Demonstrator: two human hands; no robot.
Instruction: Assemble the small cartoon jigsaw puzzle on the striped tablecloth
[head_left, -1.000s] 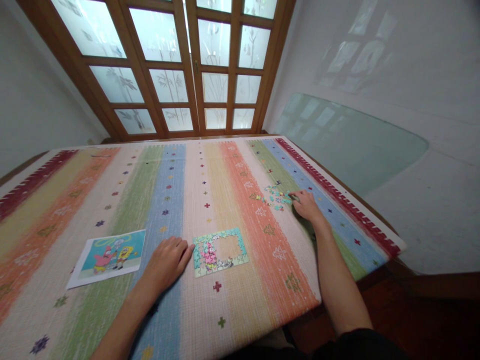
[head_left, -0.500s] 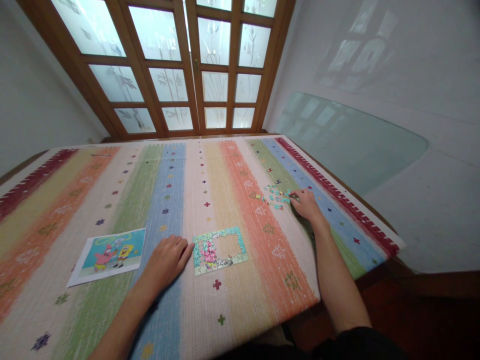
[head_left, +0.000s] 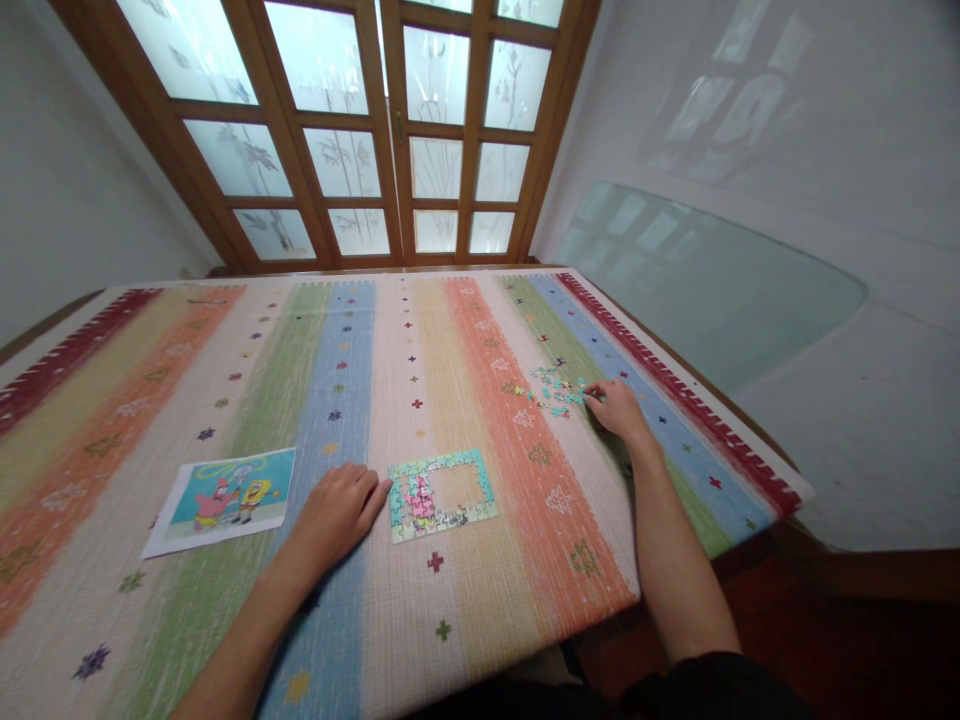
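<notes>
No readable writing or brand anywhere. At 9 o'clock of the left hand, a glossy rectangular cartoon reference print (head_left: 223, 500), flat on the striped woven tablecloth (head_left: 480, 600); the two cartoon figures on it recognisable, any lettering too small to tell. Left hand (head_left: 337, 513) palm down on the blue stripe, fingers (head_left: 367, 490) stretched out and relaxed, gripping nothing, tips touching or just short of the left edge of the partly built rectangular jigsaw puzzle (head_left: 441, 494), which sits at 3 o'clock of that hand. Puzzle border complete, left third filled in pink and yellow, middle bare to the cloth.

Further right, at about 1 o'clock of the puzzle, a loose scatter of small turquoise jigsaw pieces (head_left: 553, 390) on the green stripe. Right hand (head_left: 616, 408) at 3 o'clock of the scatter, fingers curled, tips pinched at the nearest piece; whether a piece is truly gripped is hard to make out, too small. Both forearms cut off at the bottom edge. Frosted wooden-framed glass doors (head_left: 405, 130) at 12 o'clock, tops cropped.
</notes>
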